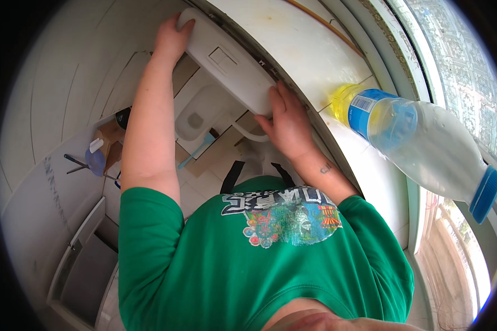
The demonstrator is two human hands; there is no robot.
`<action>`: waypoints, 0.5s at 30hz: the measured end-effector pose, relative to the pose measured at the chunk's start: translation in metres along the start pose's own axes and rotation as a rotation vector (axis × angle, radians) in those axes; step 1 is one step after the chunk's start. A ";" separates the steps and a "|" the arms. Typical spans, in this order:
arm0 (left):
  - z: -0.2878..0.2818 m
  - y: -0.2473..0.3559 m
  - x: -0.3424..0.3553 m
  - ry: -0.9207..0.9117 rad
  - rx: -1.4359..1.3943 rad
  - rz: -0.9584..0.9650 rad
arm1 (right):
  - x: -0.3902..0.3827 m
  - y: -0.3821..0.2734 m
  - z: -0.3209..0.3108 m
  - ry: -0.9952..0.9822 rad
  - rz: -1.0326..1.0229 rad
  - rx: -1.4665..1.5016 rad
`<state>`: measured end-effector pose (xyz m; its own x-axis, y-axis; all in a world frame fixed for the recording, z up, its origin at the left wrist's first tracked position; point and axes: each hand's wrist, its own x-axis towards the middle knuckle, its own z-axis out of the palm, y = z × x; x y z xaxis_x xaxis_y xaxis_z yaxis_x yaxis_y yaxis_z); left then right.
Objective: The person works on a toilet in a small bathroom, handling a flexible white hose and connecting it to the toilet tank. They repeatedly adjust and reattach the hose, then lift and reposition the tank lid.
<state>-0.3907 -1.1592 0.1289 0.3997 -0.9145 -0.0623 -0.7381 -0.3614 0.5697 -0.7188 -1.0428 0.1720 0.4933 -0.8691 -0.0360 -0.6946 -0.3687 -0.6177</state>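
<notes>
Your left hand [174,38] has the left end of the white cistern lid [239,76], its fingers curled over the corner and the thumb closed against the face. The lid slants down to the right between your hands, a rectangular flush button [223,58] set in it. Your right hand [289,118] is spread wider, cupping the right end between thumb and fingers; how firmly, you cannot tell. The step in hand looks like steadying the lid from both ends; the next move calls for even, level support, since it may be slippery.

Far left, a framed grey panel [88,278] stands low. A blue holder [95,161] sits beside a brown box [114,135]. Beyond the lid lie a white toilet pan [207,105] and a pale-blue brush [200,149]. To the right, a stained, white-tiled ledge [292,38] carries a clear bottle [431,146], blue-capped and yellow at its base, beside a bright window [453,60].
</notes>
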 end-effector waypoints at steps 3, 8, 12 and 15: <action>0.001 -0.002 -0.001 -0.003 -0.034 -0.002 | -0.003 0.001 0.000 -0.002 -0.006 -0.002; -0.002 0.003 -0.008 -0.003 -0.093 -0.005 | -0.004 0.000 0.002 -0.024 0.022 0.016; 0.000 0.005 -0.010 -0.002 -0.031 0.012 | -0.007 0.003 0.004 -0.002 0.017 0.010; -0.008 0.018 -0.008 -0.071 -0.063 -0.088 | -0.005 0.005 0.004 0.016 -0.003 0.029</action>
<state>-0.4026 -1.1570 0.1459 0.4205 -0.8911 -0.1707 -0.6654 -0.4308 0.6097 -0.7222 -1.0389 0.1660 0.4866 -0.8733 -0.0214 -0.6774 -0.3618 -0.6405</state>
